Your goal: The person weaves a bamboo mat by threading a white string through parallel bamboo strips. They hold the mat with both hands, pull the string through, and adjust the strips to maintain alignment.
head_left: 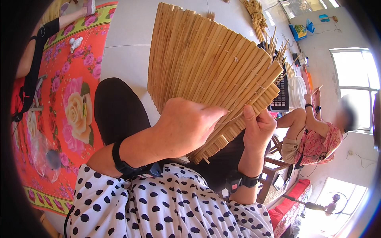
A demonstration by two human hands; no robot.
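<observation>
A mat of straw-coloured reed stalks (pixel 198 59), laid side by side and stitched with thin thread, rests across my lap and fans out away from me. My left hand (pixel 186 125) is closed over its near part, with thumb and forefinger pinched at a pale thread (pixel 237 118) that runs toward the other hand. At the mat's right edge, my right hand (pixel 258 129) grips the outermost stalks between thumb and curled fingers. The undersides of both hands' grips are partly hidden.
Beyond the mat's right edge stand a black plastic crate (pixel 281 93) with loose stalks and a white bucket (pixel 297 89). Another bundle of stalks (pixel 254 16) lies farther off. One person (pixel 317 142) sits at right; another's leg (pixel 49 29) reaches over the red floral sheet (pixel 59 115).
</observation>
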